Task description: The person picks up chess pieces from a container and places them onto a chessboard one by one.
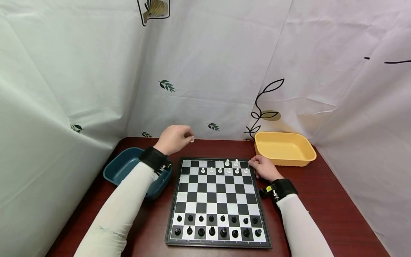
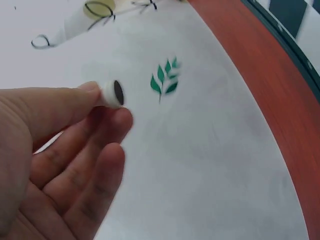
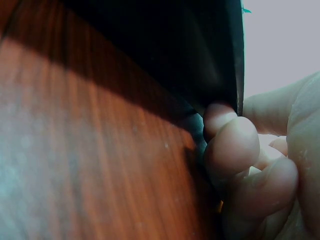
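Observation:
My left hand (image 1: 174,139) is raised beyond the board's far left corner. Between thumb and fingertips it pinches a small white chess piece (image 2: 111,94), whose dark round base faces outward; the rest of the piece is hidden by the fingers. My right hand (image 1: 264,168) grips the chessboard (image 1: 216,187) by its far right corner, fingertips tucked against the board's dark edge in the right wrist view. Several white pieces (image 1: 219,170) stand in the far two rows, mostly toward the right. Two full rows of black pieces (image 1: 212,231) occupy the near side.
A blue basin (image 1: 120,161) stands left of the board, partly behind my left forearm. The yellow basin (image 1: 285,160) sits at the table's far right. A white cloth (image 1: 205,71) with leaf prints hangs behind the reddish-brown table (image 1: 324,203).

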Demonstrator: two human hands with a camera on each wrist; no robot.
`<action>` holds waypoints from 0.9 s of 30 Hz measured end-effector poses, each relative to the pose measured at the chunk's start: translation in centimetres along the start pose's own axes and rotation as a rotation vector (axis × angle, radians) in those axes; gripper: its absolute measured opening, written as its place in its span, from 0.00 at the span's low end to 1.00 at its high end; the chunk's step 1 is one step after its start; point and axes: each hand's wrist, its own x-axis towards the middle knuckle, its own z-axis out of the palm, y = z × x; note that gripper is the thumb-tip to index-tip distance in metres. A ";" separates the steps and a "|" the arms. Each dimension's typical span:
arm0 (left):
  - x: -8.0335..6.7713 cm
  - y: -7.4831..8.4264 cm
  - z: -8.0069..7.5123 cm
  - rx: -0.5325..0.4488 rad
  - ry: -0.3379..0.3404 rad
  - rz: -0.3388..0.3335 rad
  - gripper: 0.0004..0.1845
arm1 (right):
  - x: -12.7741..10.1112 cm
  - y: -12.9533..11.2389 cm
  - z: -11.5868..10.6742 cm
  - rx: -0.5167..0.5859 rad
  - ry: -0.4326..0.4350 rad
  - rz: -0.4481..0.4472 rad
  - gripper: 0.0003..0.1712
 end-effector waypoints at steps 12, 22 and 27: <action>2.7 4.7 3.2 -0.031 -0.017 0.140 0.05 | 0.1 0.0 0.1 0.013 -0.003 -0.004 0.14; 3.8 7.1 6.4 0.004 -0.061 0.267 0.05 | 0.0 -0.2 0.1 0.014 -0.009 -0.007 0.15; 4.5 8.4 7.5 -0.020 -0.081 0.289 0.03 | 0.0 -0.3 0.2 0.019 -0.007 0.002 0.14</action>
